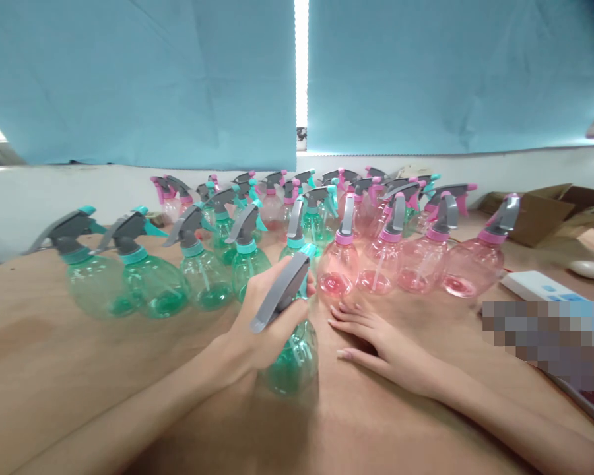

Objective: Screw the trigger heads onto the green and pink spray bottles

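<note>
My left hand (264, 323) is wrapped round the neck of a green spray bottle (293, 363) with a grey and turquoise trigger head. The bottle stands out in front of the others, near the middle of the view, and my fingers hide its collar. To its right, my right hand (369, 330) lies on the table with fingers spread, holding nothing. Just beyond its fingertips is a pink spray bottle (337, 270). A row of green spray bottles (156, 287) stands left of centre, and more pink spray bottles (423, 264) line up on the right.
Behind the front rows, several more pink and green bottles (271, 201) crowd toward the wall. On the right are an open cardboard box (549, 211), a white box (534, 287) and a white oval object (591, 270). Blue blinds (143, 79) hang behind the wooden table (193, 429).
</note>
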Motion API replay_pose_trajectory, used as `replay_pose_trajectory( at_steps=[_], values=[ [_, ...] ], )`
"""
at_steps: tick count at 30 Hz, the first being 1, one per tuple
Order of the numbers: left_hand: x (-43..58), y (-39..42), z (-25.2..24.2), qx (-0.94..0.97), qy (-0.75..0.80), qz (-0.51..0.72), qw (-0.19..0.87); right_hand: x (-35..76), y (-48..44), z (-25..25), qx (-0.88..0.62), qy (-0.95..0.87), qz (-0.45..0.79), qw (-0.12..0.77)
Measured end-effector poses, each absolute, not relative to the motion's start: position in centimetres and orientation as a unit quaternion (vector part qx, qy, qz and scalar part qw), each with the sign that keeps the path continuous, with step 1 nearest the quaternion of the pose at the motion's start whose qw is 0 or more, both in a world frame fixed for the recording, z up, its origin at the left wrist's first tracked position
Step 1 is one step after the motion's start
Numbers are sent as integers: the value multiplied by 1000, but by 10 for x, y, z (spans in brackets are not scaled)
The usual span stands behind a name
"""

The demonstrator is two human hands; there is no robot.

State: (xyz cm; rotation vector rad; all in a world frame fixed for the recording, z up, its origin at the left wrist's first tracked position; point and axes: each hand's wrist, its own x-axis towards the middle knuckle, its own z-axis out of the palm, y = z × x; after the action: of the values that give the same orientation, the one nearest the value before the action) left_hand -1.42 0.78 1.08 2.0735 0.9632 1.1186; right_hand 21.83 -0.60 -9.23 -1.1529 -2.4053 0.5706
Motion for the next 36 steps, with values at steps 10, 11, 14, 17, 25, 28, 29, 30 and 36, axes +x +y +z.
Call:
replay_pose_trajectory(
  at_steps=[10,11,14,17,25,28,29,30,36],
  values=[
    [-14,6,6,765,387,431,282,218,-6,-91,-413,-862,204,211],
    [-13,6,6,760,392,437,279,218,-6,-91,-413,-862,205,210],
    [-12,5,4,750,398,445,283,218,-6,-90,-412,-864,203,205],
    [-11,5,4,751,390,454,277,218,-6,-90,-411,-864,205,208],
    [-11,7,2,754,377,452,292,219,-6,-92,-411,-865,204,203],
    [-11,7,3,755,376,451,291,219,-6,-92,-409,-865,205,208],
    [-10,6,4,756,376,451,290,219,-6,-92,-408,-864,206,211],
    [-10,6,5,756,377,451,289,219,-6,-92,-407,-864,207,213],
    [-8,7,9,760,386,444,277,220,-5,-93,-404,-867,202,212]
  ],
)
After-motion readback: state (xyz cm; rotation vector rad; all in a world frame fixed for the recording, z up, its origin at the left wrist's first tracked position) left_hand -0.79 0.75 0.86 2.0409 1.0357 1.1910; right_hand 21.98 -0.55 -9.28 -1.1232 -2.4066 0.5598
